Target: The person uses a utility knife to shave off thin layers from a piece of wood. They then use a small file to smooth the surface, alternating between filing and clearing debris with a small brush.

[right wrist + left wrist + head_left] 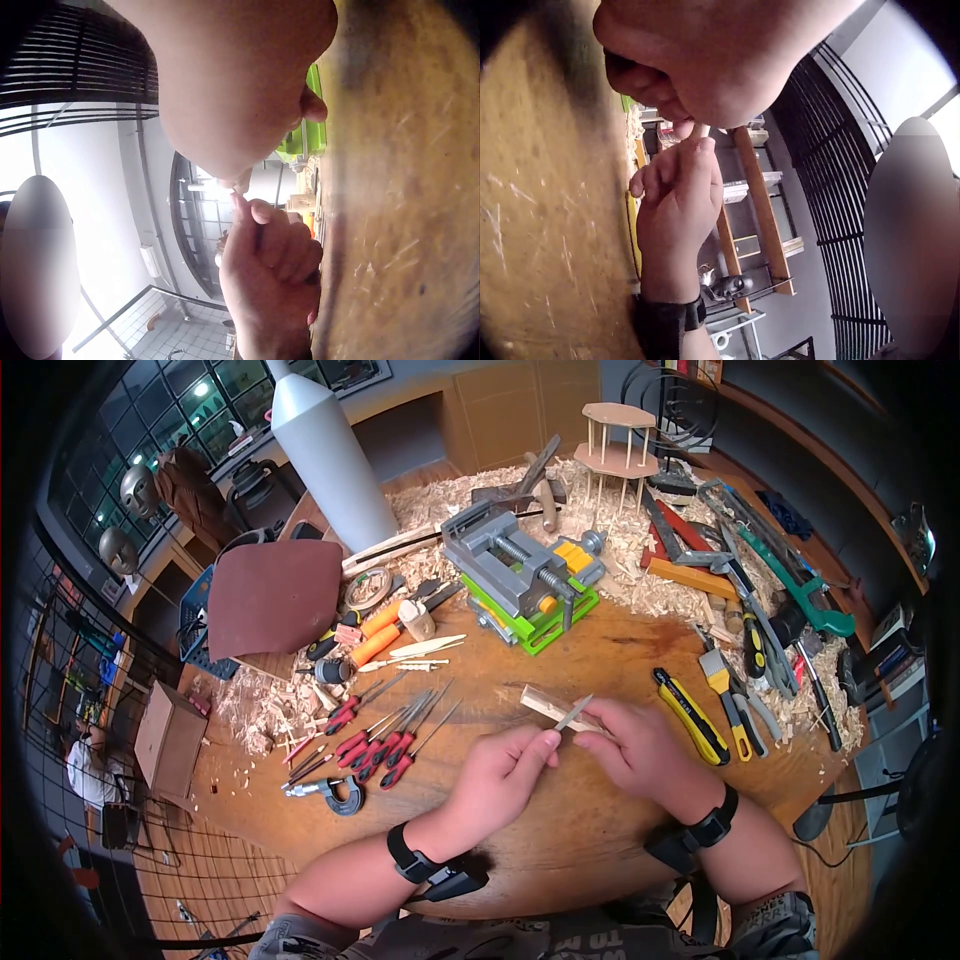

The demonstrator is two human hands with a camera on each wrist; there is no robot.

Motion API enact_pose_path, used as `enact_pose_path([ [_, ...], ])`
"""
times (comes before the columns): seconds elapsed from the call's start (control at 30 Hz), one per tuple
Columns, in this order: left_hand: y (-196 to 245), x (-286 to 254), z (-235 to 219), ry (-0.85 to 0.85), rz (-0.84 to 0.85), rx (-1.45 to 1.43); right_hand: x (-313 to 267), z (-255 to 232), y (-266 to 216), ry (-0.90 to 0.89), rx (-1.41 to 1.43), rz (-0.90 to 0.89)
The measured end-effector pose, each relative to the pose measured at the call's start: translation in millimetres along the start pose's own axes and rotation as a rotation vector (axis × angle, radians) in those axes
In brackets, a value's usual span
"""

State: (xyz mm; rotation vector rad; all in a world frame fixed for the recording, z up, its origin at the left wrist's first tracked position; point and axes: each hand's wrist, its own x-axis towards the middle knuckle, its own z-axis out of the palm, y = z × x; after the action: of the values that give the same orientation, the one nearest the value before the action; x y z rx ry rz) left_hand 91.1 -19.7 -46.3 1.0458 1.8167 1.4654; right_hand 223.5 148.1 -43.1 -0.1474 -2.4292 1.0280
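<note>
My left hand [500, 775] and right hand [640, 745] meet low over the near middle of the workbench [590, 820]. Between their fingertips is a small, pale, pointed piece of wood [573, 713]. The left thumb and curled fingers pinch its near end; in the left wrist view the right thumb and fingertips pinch the pale piece [703, 130] too. A flat wooden strip [536, 702] shows beneath it, its right part hidden by the right hand. In the right wrist view, the left hand [274, 262] has its fingers curled, thumb tip up at the piece.
Red-handled needle files [385, 745] and a micrometer [330, 793] lie to the left. A grey vise [515, 565] on a green base stands ahead. To the right are a yellow utility knife [692, 716] and a brush [717, 675]. Wood shavings [450, 490] cover the back.
</note>
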Motion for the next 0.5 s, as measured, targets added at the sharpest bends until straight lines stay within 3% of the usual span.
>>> enact_pose_path([
  [0.07,3,2,-3,0.050,0.019,-0.002,1,0,0,-0.020,0.011,-0.002],
  [0.1,9,4,-13,0.062,-0.127,-0.016,0,2,-1,-0.001,0.027,0.004],
  [0.13,5,3,-11,0.060,-0.130,-0.015,-1,3,-1,0.020,0.044,0.012],
  [0.2,-5,2,-2,0.035,0.012,0.001,-1,2,0,0.012,0.045,0.015],
  [0.23,2,-2,3,-0.025,-0.029,0.044,-1,1,0,0.001,0.045,0.013],
  [0.33,-2,3,1,0.069,0.046,0.015,1,1,-5,0.022,0.078,0.034],
  [0.4,3,8,-15,0.110,-0.097,-0.031,-1,1,-4,0.022,0.078,0.047],
  [0.47,-4,3,-1,0.090,0.080,0.019,-2,0,-4,0.026,0.072,0.061],
  [0.5,-2,3,0,0.090,0.084,0.018,-1,-1,-3,0.009,0.083,0.055],
])
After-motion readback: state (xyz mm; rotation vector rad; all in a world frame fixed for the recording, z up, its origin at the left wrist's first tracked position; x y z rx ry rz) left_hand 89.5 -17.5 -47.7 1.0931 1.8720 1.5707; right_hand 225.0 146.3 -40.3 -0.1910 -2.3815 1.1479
